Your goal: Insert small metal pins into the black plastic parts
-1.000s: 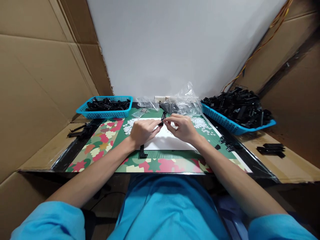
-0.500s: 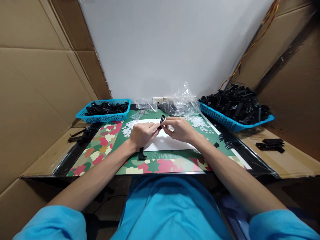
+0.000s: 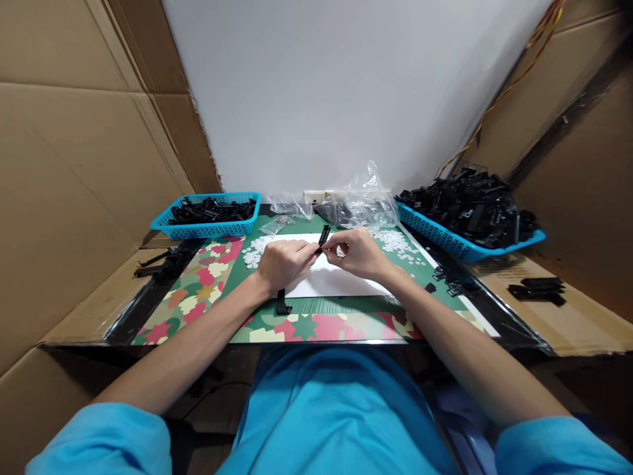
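Note:
Above a white sheet (image 3: 326,282), my left hand (image 3: 284,265) is closed around a slim black plastic part (image 3: 324,235), whose upper end sticks up tilted to the right. My right hand (image 3: 360,254) meets it from the other side, thumb and forefinger pinched at the part's lower end; whatever small thing those fingertips may hold is hidden. Another black plastic piece (image 3: 283,305) lies on the mat below my left wrist. Small white discs (image 3: 254,252) are scattered left of the sheet, and more white discs (image 3: 395,241) lie beyond my right hand.
A blue basket (image 3: 205,231) of black parts stands at the back left, a fuller blue basket (image 3: 465,249) at the right. Clear plastic bags (image 3: 363,210) lie against the wall. Loose black parts (image 3: 538,290) rest on cardboard at right, others (image 3: 163,265) at left.
The black part in my left hand has tilted further right. My right hand's fingers have drawn into a tighter pinch at its lower end. The view has shifted slightly.

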Demonstrator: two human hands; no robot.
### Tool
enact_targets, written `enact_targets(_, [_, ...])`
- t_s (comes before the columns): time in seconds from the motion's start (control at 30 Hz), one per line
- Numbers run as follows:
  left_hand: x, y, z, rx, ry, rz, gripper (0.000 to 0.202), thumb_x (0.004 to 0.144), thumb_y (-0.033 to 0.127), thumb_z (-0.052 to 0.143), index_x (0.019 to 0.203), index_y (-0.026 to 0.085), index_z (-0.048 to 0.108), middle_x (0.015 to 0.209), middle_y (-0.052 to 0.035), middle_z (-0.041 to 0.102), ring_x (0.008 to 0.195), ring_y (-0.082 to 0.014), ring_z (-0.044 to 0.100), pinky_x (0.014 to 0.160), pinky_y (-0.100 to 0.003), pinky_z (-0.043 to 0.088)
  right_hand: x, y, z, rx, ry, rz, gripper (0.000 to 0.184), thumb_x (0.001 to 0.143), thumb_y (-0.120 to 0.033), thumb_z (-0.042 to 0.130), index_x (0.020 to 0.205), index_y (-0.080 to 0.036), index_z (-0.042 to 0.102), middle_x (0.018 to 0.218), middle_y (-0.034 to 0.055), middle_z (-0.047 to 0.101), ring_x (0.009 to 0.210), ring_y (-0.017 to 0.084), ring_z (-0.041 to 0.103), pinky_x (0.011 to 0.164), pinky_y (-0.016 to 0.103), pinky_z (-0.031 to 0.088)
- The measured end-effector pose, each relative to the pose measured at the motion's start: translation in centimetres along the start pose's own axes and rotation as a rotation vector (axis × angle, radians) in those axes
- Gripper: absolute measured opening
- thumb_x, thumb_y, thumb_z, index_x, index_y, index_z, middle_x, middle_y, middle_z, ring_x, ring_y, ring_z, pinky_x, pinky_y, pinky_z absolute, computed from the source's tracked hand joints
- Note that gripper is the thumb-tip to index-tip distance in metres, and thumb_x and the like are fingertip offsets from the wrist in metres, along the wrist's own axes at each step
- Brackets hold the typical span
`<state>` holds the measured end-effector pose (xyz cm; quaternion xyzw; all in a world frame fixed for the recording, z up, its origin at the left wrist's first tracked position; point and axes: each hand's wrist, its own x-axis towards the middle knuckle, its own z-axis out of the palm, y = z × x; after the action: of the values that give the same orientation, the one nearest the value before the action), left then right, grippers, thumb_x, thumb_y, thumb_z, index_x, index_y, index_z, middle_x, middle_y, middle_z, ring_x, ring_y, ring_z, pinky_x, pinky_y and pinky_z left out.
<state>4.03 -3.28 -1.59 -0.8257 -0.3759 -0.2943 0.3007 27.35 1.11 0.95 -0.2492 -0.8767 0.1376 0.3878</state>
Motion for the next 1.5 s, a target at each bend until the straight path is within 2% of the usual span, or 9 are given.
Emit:
enact_targets(0.13, [-0.1,0.0,-0.1,-0.01,0.022,-0.019,0.018,0.104,0.027,0.063,0.109,0.021,0.079,0.092,-0.005,0.083,0.077,-0.0201,0.078,0.063,-0.031,0.049,0.0,-0.2,0.3,0.033,0.084,0.034,0.011,0.081,-0.017,0.072,0.082,-0.016,0.082,0.064,0.0015,0.07,0.056,0.011,0.053,0.058,0.026,0.04])
enact_targets(0.5, [-0.1,0.0,-0.1,-0.018,0.049,-0.031,0.019,0.104,0.028,0.062,0.11,0.021,0.079,0.093,-0.0057,0.084,0.077,-0.0202,0.079,0.062,-0.03,0.049,-0.1,0.1,0.5,0.061,0.12,0.036,0.012,0.084,-0.022,0.072,0.081,-0.016,0.081,0.061,0.0004,0.064,0.055,0.011,0.048,0.056,0.026,0.038])
enact_targets(0.9, [-0.2,-0.1,0.0,-0.004,0.058,-0.009,0.019,0.104,0.026,0.062,0.109,0.022,0.079,0.091,-0.0047,0.083,0.075,-0.0186,0.077,0.06,-0.029,0.048,0.0,0.2,0.2,0.015,0.059,-0.085,0.012,0.084,-0.015,0.068,0.081,-0.017,0.079,0.064,-0.0008,0.066,0.055,0.01,0.048,0.059,0.025,0.039])
enact_targets(1.23, [-0.2,-0.2,-0.2,-0.018,-0.012,-0.026,0.026,0.109,0.032,0.055,0.106,0.022,0.079,0.091,-0.0067,0.083,0.077,-0.0195,0.078,0.064,-0.031,0.05,-0.2,-0.1,0.2,0.039,0.028,0.014,0.011,0.084,-0.02,0.068,0.083,-0.018,0.079,0.063,0.0,0.066,0.057,0.012,0.05,0.059,0.025,0.04])
enact_targets(1.5, [-0.2,-0.3,0.1,0.025,-0.03,0.014,0.026,0.109,0.031,0.056,0.104,0.02,0.079,0.088,-0.0078,0.083,0.076,-0.0208,0.078,0.064,-0.033,0.049,0.0,0.8,0.8,-0.002,-0.009,-0.099,0.015,0.091,-0.02,0.065,0.083,-0.018,0.078,0.071,0.0028,0.071,0.061,0.013,0.055,0.064,0.028,0.043])
